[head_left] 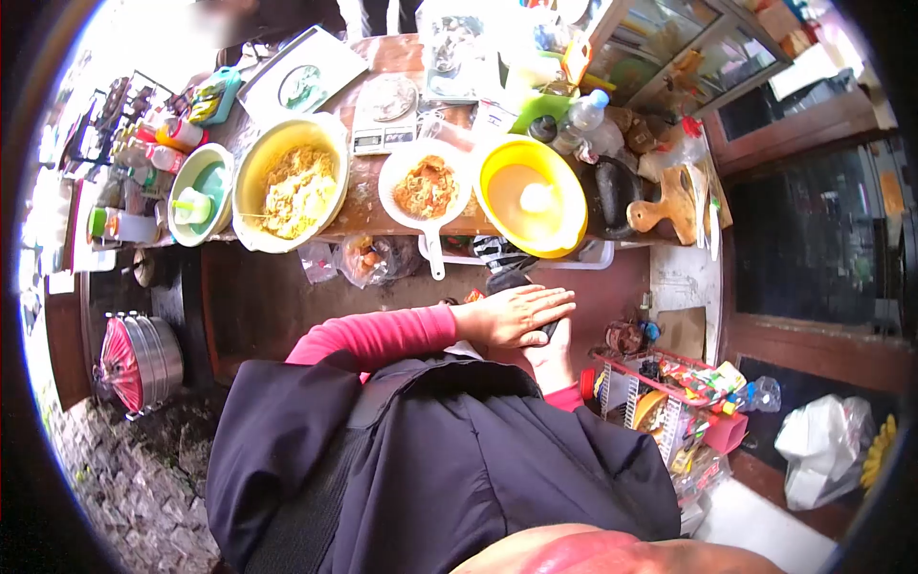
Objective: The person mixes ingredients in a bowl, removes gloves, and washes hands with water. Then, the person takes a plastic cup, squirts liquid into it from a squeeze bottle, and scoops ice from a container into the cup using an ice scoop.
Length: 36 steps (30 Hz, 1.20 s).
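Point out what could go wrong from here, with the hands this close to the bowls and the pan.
The white pan's handle juts past the front edge of the table; a raised left hand or sleeve might catch it and tip the food.

The yellow bowl holds pale liquid right at that edge, so a bump could slop it over.

The right hand is partly covered by the left, so a slipping grip may be hard to notice.

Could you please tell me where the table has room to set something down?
A narrow wooden strip shows between the cream basin and white pan, in front of the scale. The right end is crowded with a clear bottle and wooden board.
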Each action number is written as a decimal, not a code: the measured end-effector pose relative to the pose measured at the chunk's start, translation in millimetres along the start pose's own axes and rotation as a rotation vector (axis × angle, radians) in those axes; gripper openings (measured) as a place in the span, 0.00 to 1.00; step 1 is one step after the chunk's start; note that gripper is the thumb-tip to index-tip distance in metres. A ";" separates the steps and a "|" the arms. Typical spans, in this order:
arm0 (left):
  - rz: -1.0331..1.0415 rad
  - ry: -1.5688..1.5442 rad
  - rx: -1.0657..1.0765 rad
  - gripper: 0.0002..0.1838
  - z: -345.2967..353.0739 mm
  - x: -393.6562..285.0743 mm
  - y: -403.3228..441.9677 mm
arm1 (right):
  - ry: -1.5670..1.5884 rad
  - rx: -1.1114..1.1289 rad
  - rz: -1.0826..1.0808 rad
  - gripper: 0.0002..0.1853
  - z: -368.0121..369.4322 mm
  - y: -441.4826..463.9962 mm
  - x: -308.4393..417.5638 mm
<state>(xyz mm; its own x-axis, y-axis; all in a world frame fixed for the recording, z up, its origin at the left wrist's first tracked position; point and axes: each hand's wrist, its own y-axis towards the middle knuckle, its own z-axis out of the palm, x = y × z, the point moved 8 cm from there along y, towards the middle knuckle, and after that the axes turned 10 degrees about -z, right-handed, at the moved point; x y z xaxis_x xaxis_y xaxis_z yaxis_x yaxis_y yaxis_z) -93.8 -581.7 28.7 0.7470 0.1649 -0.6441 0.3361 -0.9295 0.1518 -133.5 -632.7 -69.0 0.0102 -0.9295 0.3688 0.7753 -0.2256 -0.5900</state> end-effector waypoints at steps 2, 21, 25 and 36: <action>-0.107 -0.031 0.038 0.40 10.9 16.5 3.7 | -0.174 -0.017 -0.037 0.27 -18.4 25.9 0.2; -0.774 0.079 -0.294 0.17 -76.2 101.1 -207.3 | -1.807 -0.044 -1.110 0.23 162.6 371.6 275.9; -1.014 0.066 -0.336 0.16 -67.8 101.1 -269.9 | -1.167 -0.353 -1.435 0.17 179.5 274.3 265.1; -1.208 -0.082 -0.446 0.13 -24.3 109.2 -347.8 | -1.920 0.976 -1.012 0.11 325.2 252.2 -181.5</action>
<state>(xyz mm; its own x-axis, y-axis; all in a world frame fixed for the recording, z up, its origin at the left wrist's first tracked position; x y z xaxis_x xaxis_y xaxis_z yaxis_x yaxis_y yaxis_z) -115.2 -232.4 -76.2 -0.1949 0.7842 -0.5891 0.9437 -0.0137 -0.3305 265.6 -426.0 -51.2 -0.5122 0.6727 0.5340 0.8583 0.4224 0.2913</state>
